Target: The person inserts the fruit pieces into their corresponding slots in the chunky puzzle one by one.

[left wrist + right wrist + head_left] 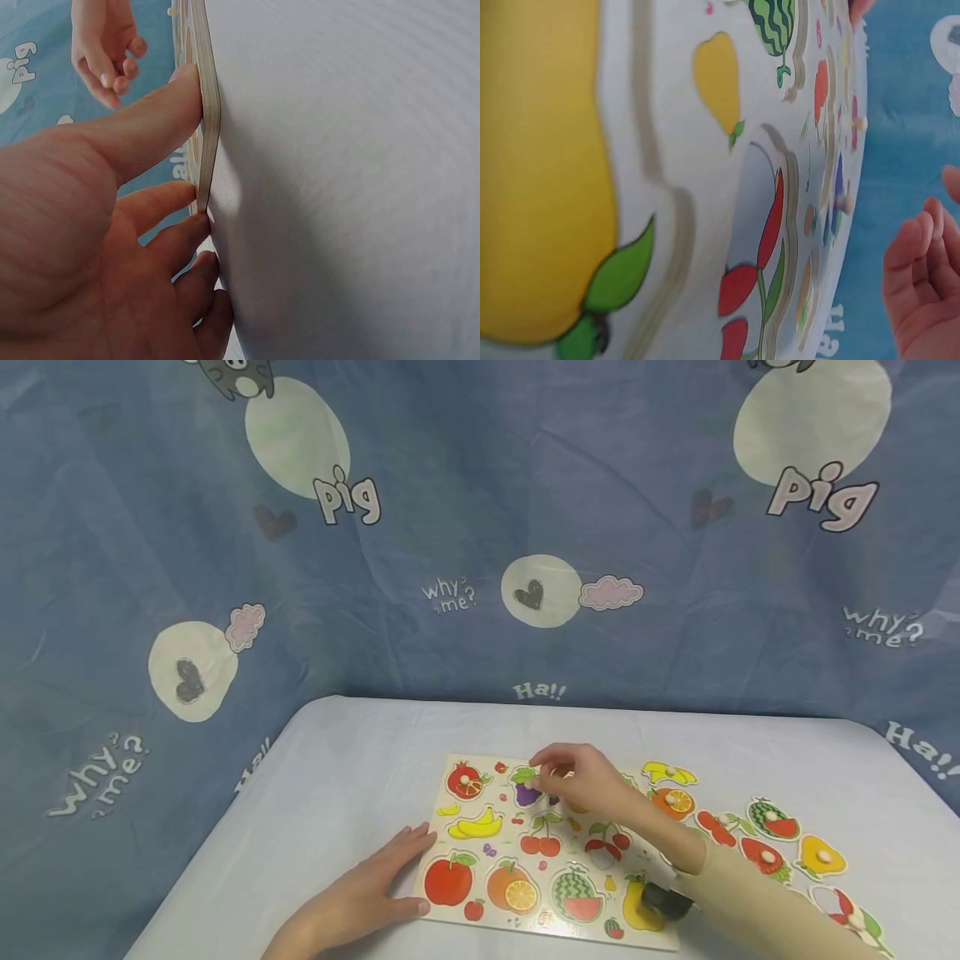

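A wooden fruit puzzle board (545,893) lies on the white table. My left hand (367,889) touches its left edge with thumb and fingertips, fingers extended; the left wrist view shows the thumb (161,120) against the board's rim. Over the upper part of the board is my right hand (583,781), fingers loosely bent beside the purple grape piece (527,795). In the right wrist view that hand (926,281) looks empty and apart from the grape piece's knob (846,204). A pomegranate piece (465,782) with a knob sits in the board's top left corner.
Loose knobbed fruit pieces lie right of the board, among them bananas (669,773), an orange (673,802), a watermelon (774,820), a strawberry (765,857) and a yellow pear-like piece (822,857). A black object (666,903) is beside the right sleeve (750,893). Behind hangs a blue printed cloth (450,652).
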Demonstrator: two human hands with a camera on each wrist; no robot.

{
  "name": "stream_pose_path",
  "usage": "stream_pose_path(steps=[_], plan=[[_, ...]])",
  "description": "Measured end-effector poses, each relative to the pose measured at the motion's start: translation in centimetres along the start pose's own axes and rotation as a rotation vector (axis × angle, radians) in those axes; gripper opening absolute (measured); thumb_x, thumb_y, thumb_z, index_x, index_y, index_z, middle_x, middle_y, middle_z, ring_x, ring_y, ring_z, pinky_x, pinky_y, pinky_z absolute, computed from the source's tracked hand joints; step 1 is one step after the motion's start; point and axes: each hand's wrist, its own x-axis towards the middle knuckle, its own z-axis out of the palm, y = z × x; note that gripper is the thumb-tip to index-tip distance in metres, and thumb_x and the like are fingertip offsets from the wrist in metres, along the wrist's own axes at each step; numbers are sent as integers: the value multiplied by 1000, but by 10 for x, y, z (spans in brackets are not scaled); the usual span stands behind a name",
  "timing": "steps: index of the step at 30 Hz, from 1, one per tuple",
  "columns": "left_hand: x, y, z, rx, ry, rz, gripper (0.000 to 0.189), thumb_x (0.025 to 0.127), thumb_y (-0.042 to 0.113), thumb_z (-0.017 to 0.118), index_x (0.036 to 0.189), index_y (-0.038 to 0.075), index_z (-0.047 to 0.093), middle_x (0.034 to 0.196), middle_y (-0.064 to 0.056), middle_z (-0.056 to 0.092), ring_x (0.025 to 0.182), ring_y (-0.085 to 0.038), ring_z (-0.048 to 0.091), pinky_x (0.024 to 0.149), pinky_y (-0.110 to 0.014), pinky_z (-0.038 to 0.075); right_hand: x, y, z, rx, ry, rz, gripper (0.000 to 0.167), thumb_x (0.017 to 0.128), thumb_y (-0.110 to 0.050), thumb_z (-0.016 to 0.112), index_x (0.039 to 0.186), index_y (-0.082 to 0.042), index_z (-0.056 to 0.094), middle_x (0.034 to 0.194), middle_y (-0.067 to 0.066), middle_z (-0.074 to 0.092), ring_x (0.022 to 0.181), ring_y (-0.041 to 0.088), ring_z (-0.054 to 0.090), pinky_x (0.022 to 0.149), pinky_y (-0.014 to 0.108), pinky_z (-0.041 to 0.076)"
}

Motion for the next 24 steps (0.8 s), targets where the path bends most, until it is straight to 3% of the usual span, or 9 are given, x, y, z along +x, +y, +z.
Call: stream_pose_path(steps=[4, 15, 24], plan=[[0, 0, 0, 4, 1, -2, 83, 76, 39, 82, 149, 24, 44, 158, -1, 33, 146, -31, 23, 106, -66, 29, -7, -1, -5, -13, 7, 15, 23, 91, -17, 70, 112, -8, 70, 87, -3, 65, 84, 19, 60, 69, 32, 51], [-1, 0, 1, 26, 11, -37, 86, 74, 42, 83, 149, 28, 44, 158, 1, 33, 145, -30, 25, 105, -64, 33, -28, -6, -19, -89, 27, -6, 22, 91, -21, 72, 113, -19, 69, 90, -7, 62, 79, 19, 56, 59, 28, 50], [0, 1, 1, 36, 16, -48, 87, 73, 42, 83, 149, 28, 44, 158, 2, 33, 145, -29, 25, 105, -63, 33, -47, -9, -32, -132, 64, -10, 21, 90, -19, 73, 110, -25, 69, 89, -7, 61, 83, 17, 56, 64, 28, 50]])
